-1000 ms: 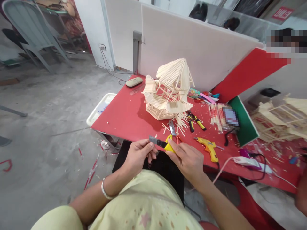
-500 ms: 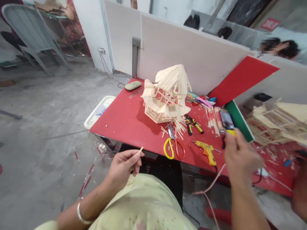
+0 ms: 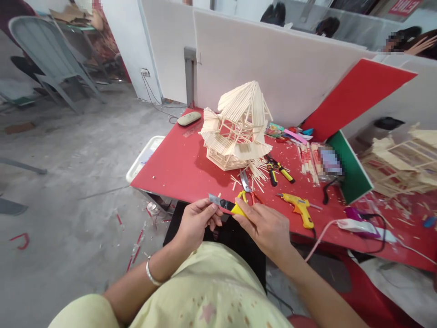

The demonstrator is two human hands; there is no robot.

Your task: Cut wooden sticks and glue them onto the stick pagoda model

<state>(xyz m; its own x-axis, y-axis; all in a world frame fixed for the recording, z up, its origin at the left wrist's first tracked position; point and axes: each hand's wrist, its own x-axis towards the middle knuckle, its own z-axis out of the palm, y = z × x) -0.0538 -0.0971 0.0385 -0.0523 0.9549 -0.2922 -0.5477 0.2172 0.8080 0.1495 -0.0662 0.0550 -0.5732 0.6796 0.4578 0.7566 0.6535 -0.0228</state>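
My right hand (image 3: pixel 268 225) is closed around the yellow handle of a utility knife (image 3: pixel 225 204), its blade pointing left. The blade's tip end lies over the fingertips of my left hand (image 3: pixel 196 223), which are pinched together. A thin wooden stick is between those left fingers; only a bit of it shows past the blade, the rest hidden. Just beyond my hands, on the red table, lie scissors (image 3: pixel 244 180) with yellow and red handles, partly covered by my right hand. Behind them stands a model pavilion (image 3: pixel 239 130) of thin wooden sticks with a tiered roof.
A yellow glue gun (image 3: pixel 297 208), black-and-yellow pliers (image 3: pixel 280 170) and loose sticks lie on the red table (image 3: pixel 170 168). A power strip (image 3: pixel 362 226) is at the right, near a green panel (image 3: pixel 357 171). A white board (image 3: pixel 273 64) stands behind. Another stick model (image 3: pixel 403 159) is further right.
My right hand has come left with the utility knife, from over the table's right side to my left hand. The blade now meets the left fingertips. The view has shifted slightly.
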